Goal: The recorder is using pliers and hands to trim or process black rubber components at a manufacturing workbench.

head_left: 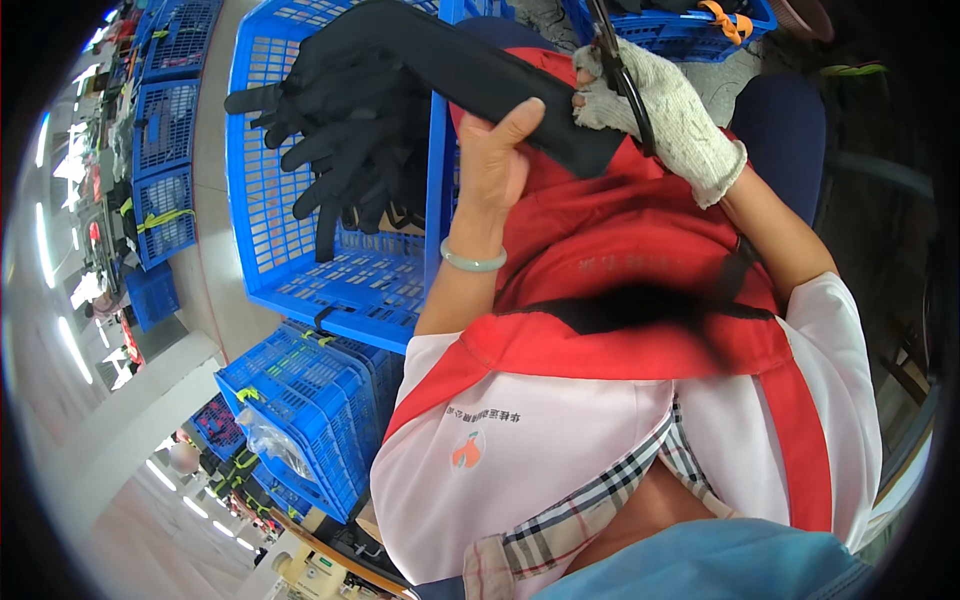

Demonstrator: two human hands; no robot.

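Observation:
A long black padded strap (455, 62) stretches across my lap, over a red apron (620, 260). My left hand (495, 150), bare with a pale green bangle on the wrist, grips the strap from below near its right end. My right hand (665, 105) wears a white knitted fingerless glove and holds black-handled scissors (622, 75) against the strap's end. The scissor tips are hidden behind the hand and strap.
A big blue plastic crate (300, 250) on my left holds a heap of black straps (345, 150). More blue crates are stacked below it (300, 420), along the left aisle (165, 150), and at the top right (680, 35).

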